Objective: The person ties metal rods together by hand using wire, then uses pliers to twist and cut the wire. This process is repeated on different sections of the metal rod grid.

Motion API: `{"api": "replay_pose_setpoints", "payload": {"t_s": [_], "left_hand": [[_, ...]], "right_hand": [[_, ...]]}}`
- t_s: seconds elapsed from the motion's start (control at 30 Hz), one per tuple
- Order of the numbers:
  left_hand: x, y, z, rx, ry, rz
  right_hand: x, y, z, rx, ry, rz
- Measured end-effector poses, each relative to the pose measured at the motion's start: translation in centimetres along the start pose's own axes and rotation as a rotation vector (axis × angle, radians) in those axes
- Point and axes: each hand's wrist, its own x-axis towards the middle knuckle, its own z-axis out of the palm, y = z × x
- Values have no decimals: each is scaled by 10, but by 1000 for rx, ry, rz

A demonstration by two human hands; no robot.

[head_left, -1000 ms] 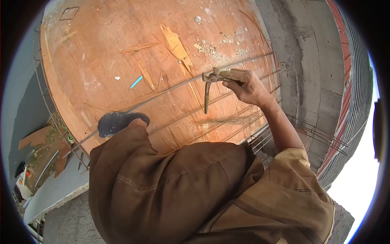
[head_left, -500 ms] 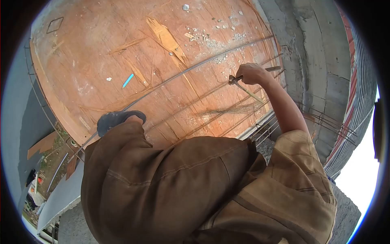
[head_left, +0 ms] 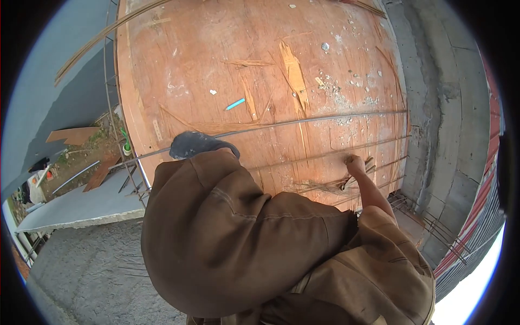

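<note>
My right hand (head_left: 355, 164) is closed, reaching low over the reddish plywood deck among steel bars. A pair of metal pincers (head_left: 345, 186) shows slanting under the heel of this hand, its far end poking out on the right; how the fingers grip it is partly hidden. Just left of the tool, a bundle of thin tie wire (head_left: 319, 186) lies on the deck. One rebar (head_left: 325, 158) runs close by the fingertips. A longer rebar (head_left: 336, 116) crosses the deck further away. My left hand is out of view.
My bent knee (head_left: 211, 211) fills the lower middle, and my dark shoe (head_left: 189, 144) rests by the long rebar. Wood splinters (head_left: 293, 73), a light-blue stick (head_left: 235, 104) and rubble (head_left: 338, 97) lie on the plywood (head_left: 200, 49). A concrete wall (head_left: 449, 108) borders the right; the left edge drops away.
My view has turned, so the deck appears shifted right. My right hand has come down closer to the tie wire, with the pincers now slanting under it.
</note>
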Motion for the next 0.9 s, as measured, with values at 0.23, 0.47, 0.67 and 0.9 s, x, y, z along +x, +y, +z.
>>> {"api": "replay_pose_setpoints", "payload": {"t_s": [0.23,0.47,0.67,0.9], "left_hand": [[75,-87,-81,374,176,-152],[107,-142,-99,419,48,-306],[99,-140,-92,-174,483,-528],[84,-132,-118,-302,413,-546]], "right_hand": [[-45,2,-63,-167,-466,-561],[-73,-192,-167,599,-385,-534],[-168,-443,-211,665,-166,-1198],[-423,-590,-228,338,-181,-1893]]}}
